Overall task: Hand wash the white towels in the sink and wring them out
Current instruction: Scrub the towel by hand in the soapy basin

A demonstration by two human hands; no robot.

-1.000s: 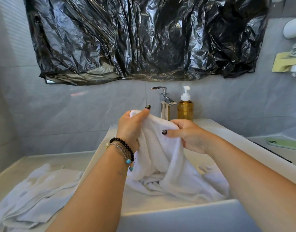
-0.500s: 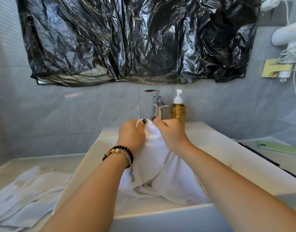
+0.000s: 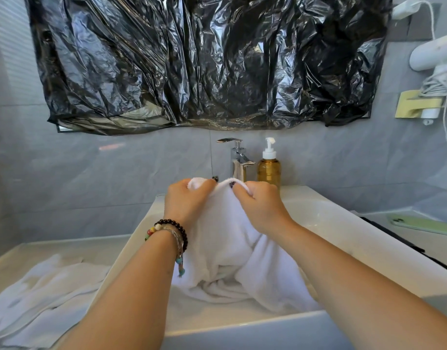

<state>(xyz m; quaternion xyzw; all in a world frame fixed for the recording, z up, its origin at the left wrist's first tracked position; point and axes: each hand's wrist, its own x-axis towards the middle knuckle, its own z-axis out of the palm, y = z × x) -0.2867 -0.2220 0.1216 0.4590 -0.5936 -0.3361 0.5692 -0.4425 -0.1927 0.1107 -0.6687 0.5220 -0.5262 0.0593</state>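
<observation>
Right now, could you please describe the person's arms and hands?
Both forearms are bare, no sleeves in view. The left hand has a dark bead bracelet and a coloured bead string at the wrist. The right hand wears nothing. Visible nails are painted dark.

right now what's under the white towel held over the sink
The towel has its lower folds resting on the floor of the white sink. The drain and anything beneath the folds are covered.
</observation>
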